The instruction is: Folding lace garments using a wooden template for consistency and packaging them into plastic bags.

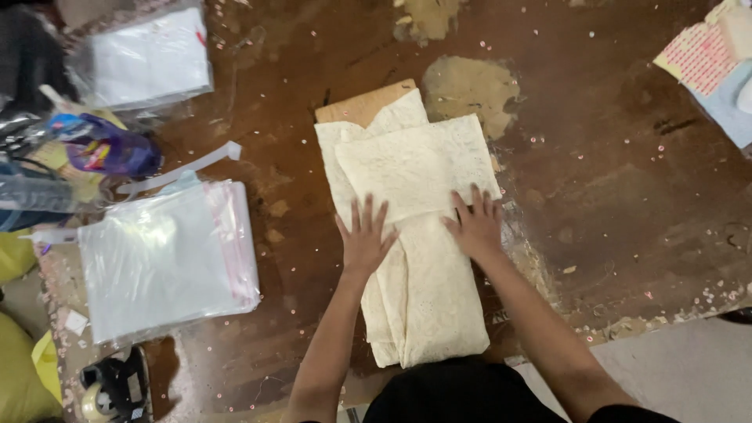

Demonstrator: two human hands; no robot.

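A cream lace cloth lies folded lengthwise on a worn brown table, its far end doubled back over a brown cardboard sheet. My left hand rests flat on the cloth's left side, fingers spread. Pressing flat on the right side, by the edge of the folded-over part, is my right hand. Neither hand grips anything.
A stack of clear plastic bags lies to the left, with another bagged pile at the far left. A purple wrapped item and a white strip lie between them. Patterned papers sit at the top right. A tape dispenser is at the bottom left.
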